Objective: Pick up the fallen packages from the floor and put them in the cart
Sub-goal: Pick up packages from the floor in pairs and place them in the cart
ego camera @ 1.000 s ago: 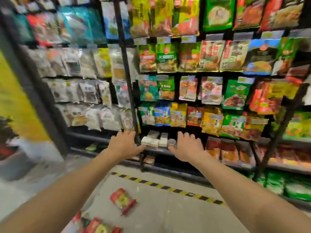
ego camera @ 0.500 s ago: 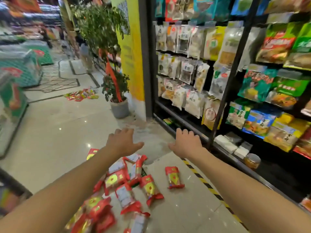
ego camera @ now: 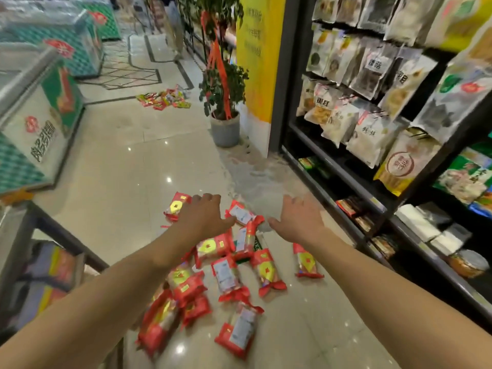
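Several red and gold packages [ego camera: 226, 275] lie scattered on the tiled floor [ego camera: 119, 169] in front of me. My left hand [ego camera: 205, 217] is stretched out above the far end of the pile, fingers relaxed, holding nothing. To its right my right hand [ego camera: 298, 219] is spread open over bare floor, also empty. One package [ego camera: 304, 262] lies apart, below my right wrist. At the lower left stands a dark metal frame with goods inside [ego camera: 53, 265], perhaps the cart.
A second heap of packages [ego camera: 165, 98] lies further down the aisle. A potted plant [ego camera: 225, 126] stands by a yellow pillar [ego camera: 255, 62]. Shelves of hanging bags [ego camera: 372, 102] run along the right. Chest freezers [ego camera: 40, 115] line the left.
My view has swung left and down from the shelves to the floor. The pile of packages now lies under my outstretched hands, which kept the same open pose.
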The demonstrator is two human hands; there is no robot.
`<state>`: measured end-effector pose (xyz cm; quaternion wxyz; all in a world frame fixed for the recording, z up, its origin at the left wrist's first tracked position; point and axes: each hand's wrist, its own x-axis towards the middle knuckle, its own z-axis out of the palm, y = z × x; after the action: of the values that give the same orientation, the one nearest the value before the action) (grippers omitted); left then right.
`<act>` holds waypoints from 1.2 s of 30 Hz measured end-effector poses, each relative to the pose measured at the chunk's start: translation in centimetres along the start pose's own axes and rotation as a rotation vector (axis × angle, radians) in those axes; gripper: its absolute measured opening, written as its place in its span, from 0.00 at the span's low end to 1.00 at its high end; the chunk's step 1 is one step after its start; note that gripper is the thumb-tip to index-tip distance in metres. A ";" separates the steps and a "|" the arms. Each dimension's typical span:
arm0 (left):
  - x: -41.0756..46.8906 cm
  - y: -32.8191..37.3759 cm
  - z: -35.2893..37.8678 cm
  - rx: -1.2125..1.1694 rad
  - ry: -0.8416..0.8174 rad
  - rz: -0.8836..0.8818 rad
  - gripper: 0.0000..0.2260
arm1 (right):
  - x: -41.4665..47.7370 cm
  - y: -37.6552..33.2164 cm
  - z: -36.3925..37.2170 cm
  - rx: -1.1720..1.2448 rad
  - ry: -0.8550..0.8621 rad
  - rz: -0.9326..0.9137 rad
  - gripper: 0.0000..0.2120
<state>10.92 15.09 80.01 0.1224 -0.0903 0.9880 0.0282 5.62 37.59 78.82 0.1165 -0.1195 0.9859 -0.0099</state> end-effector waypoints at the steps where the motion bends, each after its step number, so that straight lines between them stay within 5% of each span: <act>1: 0.9 -0.2 0.5 -0.002 -0.005 0.002 0.38 | 0.7 -0.2 0.5 0.016 -0.008 0.010 0.37; 18: 14.3 -0.6 11.2 -0.078 -0.082 -0.179 0.36 | 17.0 1.7 12.3 0.026 -0.086 -0.103 0.31; 36: 31.5 -3.7 54.1 -0.088 -0.137 -0.235 0.37 | 34.3 3.0 53.4 0.078 -0.078 -0.056 0.40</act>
<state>-5.59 10.25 19.77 0.1879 -0.2088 0.9577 0.0629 -15.06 32.83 18.96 0.1591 -0.1428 0.9758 -0.0471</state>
